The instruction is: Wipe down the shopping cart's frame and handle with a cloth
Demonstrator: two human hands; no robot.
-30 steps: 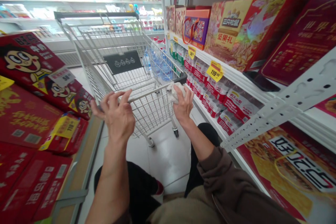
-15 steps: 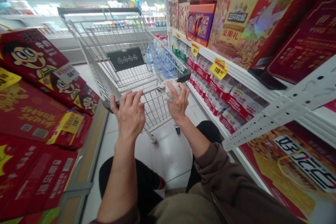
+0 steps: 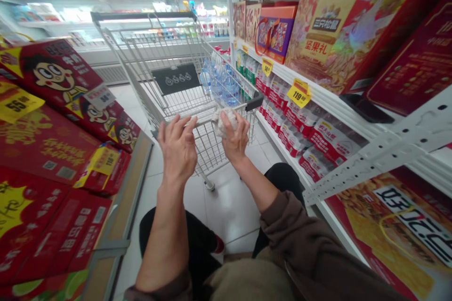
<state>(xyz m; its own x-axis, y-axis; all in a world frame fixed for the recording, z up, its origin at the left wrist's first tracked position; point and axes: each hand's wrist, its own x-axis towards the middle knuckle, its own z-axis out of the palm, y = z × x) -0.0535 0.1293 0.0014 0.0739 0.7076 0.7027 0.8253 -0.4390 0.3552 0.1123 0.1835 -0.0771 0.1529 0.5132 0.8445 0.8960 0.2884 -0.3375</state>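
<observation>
Showing rough folds, a pale, crumpled cloth [image 3: 219, 123] is grasped by the right hand [image 3: 236, 142] at the near edge of the wire-mesh shopping cart [image 3: 177, 80]. The left hand [image 3: 179, 151] is released, fingers loosely curved; whether the cart is touched, partly hidden behind them, cannot be told.

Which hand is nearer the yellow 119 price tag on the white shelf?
Right. The right hand, gripping crumpled whitish cloth, is left of the tag; the left hand is farther left, near the grey metal cart.
</observation>
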